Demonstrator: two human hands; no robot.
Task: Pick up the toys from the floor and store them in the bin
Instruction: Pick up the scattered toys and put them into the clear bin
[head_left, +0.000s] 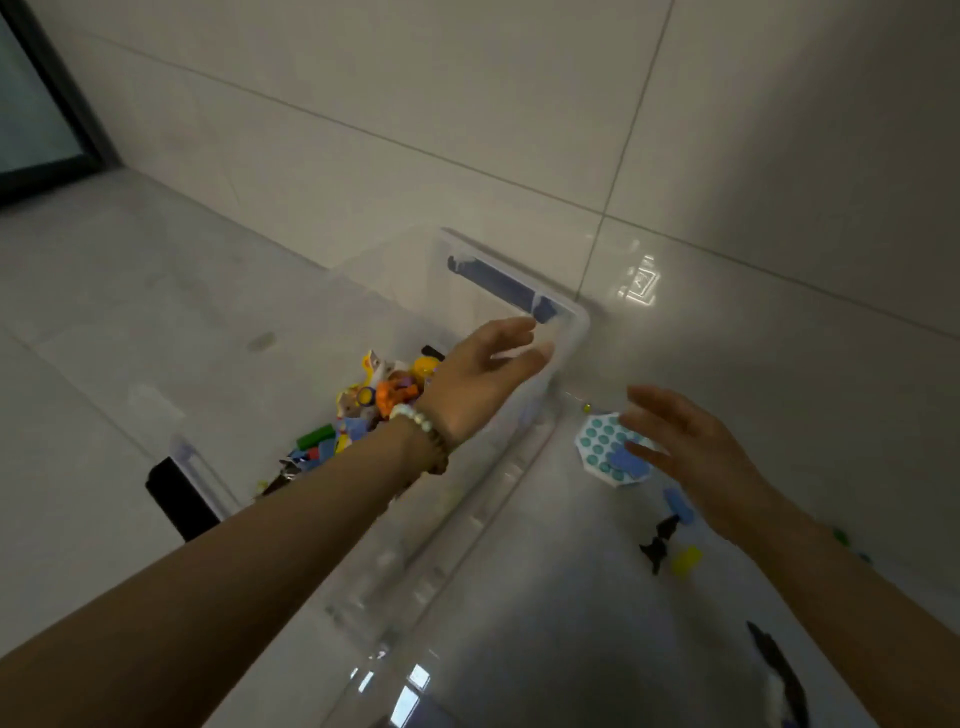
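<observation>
Left hand (483, 379) over the bin's (470, 525) 1 o'clock corner, fingers straight, holding nothing. Right hand (696, 457) at its 3 o'clock, fingers spread loose, empty, above a dotted toy (602, 447) on the floor (571, 597). I see a toy pile (384, 400) inside the bin.

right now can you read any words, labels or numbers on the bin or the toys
No text can be read.
The clear bin shows no label.
The toys in it are too blurred to tell any print.
The white toy with teal dots shows only dots.
</observation>
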